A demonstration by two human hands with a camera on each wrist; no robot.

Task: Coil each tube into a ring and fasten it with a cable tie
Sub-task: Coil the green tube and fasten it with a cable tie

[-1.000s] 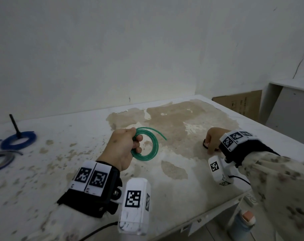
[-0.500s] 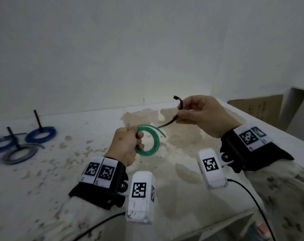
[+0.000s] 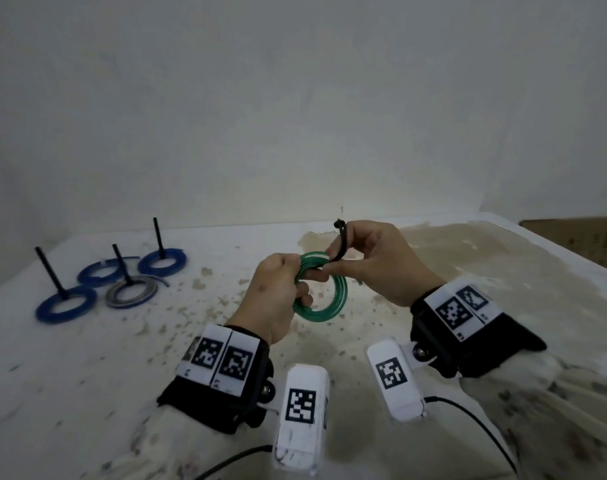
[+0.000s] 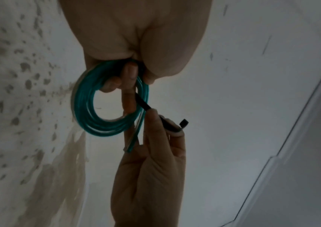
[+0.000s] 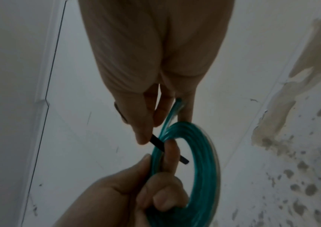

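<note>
A green tube coil (image 3: 333, 308) (image 4: 89, 116) (image 5: 204, 161) hangs above the stained table. My left hand (image 3: 281, 292) (image 4: 128, 72) grips its top left part, fingers curled through the ring. My right hand (image 3: 371, 261) (image 5: 146, 122) pinches a black cable tie (image 3: 341, 242) (image 4: 144, 104) (image 5: 157, 142). The tie's tip passes into the ring beside my left forefinger, and its head end sticks up above my right fingers. A loose green tube end (image 4: 132, 144) points away from the coil.
Several tied coils lie at the table's far left, blue ones (image 3: 65, 303) (image 3: 161, 261) and a grey one (image 3: 130, 292), each with a black tie tail standing up. A cardboard box (image 3: 579, 237) sits past the table's right edge. The wall is close behind.
My right hand picked the black tie off the table, raised it, and has now brought it to the coil, with the tip entering the ring. The left hand kept hold of the coil.
</note>
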